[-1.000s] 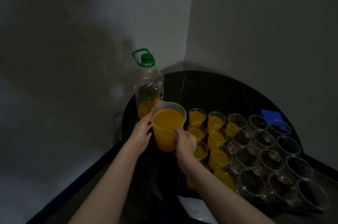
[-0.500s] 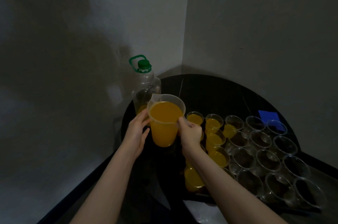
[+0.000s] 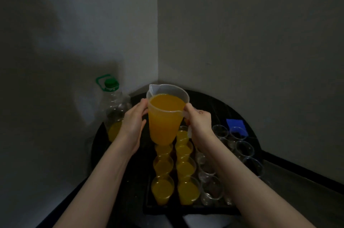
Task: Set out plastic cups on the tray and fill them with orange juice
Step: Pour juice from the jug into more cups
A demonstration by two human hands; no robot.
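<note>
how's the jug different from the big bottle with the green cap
The jug is open-topped with a spout and nearly full of orange juice; the bottle is capped and holds juice only near its bottom. The jug is lifted above the cups, the left hand against its side and the right hand at its handle; the bottle stands untouched to the left. The jug is frosted, the bottle clear. Both are upright plastic holding orange juice.

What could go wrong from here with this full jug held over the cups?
1. The jug is nearly brimful, so tilting it fast may slop juice over the filled cups.
2. The left hand only rests against its side; the right hand holds the handle, so it might wobble.
3. The empty cups are packed close, so a stream could miss.
</note>
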